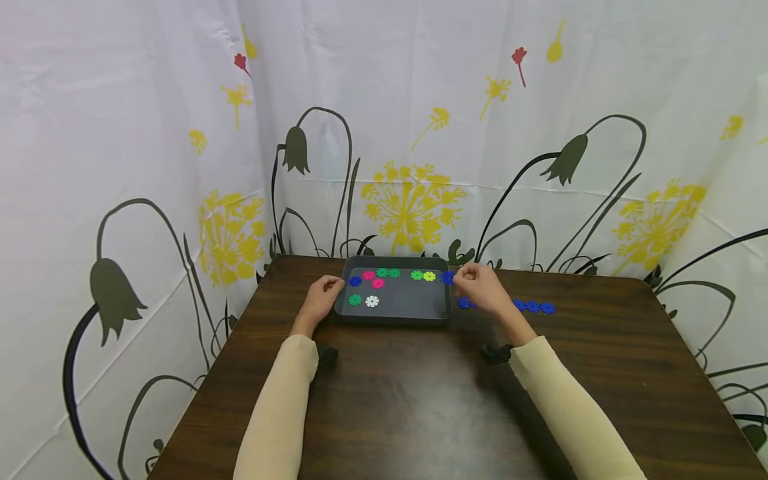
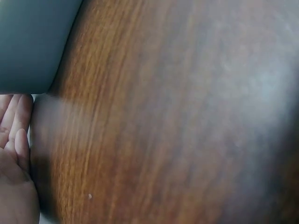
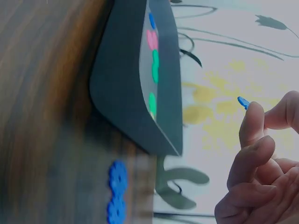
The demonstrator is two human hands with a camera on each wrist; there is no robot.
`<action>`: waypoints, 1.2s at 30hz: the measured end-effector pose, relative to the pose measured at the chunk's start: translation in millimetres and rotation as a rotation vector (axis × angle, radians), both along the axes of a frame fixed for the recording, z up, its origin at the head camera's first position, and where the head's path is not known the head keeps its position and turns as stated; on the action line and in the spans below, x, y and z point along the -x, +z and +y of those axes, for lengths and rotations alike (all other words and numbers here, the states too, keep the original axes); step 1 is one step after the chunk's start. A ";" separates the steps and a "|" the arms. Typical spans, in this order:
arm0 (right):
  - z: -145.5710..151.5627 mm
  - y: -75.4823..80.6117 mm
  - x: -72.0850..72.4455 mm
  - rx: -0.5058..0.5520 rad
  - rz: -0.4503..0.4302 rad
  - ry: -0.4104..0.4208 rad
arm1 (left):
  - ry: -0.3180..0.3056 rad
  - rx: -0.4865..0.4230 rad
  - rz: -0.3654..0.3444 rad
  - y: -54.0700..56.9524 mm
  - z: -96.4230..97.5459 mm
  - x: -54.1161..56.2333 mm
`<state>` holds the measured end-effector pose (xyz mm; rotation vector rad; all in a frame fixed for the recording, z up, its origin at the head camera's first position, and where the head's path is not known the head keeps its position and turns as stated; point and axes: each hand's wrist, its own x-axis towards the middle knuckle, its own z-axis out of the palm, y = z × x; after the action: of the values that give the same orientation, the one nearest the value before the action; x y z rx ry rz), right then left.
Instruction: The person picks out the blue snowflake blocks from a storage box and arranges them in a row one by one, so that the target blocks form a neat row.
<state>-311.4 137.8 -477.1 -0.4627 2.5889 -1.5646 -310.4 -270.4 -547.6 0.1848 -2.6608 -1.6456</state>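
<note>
A dark grey tray (image 1: 396,312) lies on the table with small flower-shaped discs in it. My left hand (image 1: 321,299) is at its left side, thumb and forefinger holding the rim; in the left wrist view the tray's wall (image 2: 35,51) hides the fingertips of that hand (image 2: 14,154). Above the tray's right end, my right hand (image 1: 482,288) pinches a blue flower-shaped disc (image 3: 242,101) between thumb and forefinger. Inside the tray are another blue disc (image 1: 355,281), pink discs (image 1: 378,283), several green ones (image 1: 355,300), a yellow one (image 1: 429,276) and a white one (image 1: 372,301).
Right of the tray, a row of blue discs (image 1: 533,307) lies on the brown wooden table (image 1: 408,400), partly hidden by my right forearm. Behind the table hangs a white curtain (image 1: 384,80) printed with flowers.
</note>
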 end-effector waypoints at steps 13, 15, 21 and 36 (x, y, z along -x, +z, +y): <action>64.7 -0.3 0.2 -0.037 -0.022 -0.124 | -0.009 0.000 0.005 -0.2 -0.7 -4.3; 73.4 0.0 0.4 -0.037 -0.017 -0.144 | -0.012 0.005 0.006 0.6 -1.0 -4.3; 99.1 0.5 -3.7 -0.048 -0.036 -0.190 | -0.009 0.010 -0.003 0.2 0.2 -2.6; 150.2 -5.4 -14.2 -0.085 -0.073 -0.286 | -0.013 0.014 0.010 0.6 0.4 -0.3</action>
<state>-297.2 288.0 -482.5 -0.0269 2.7474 -1.5052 -310.2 -270.0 -546.9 0.1587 -2.6711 -1.6260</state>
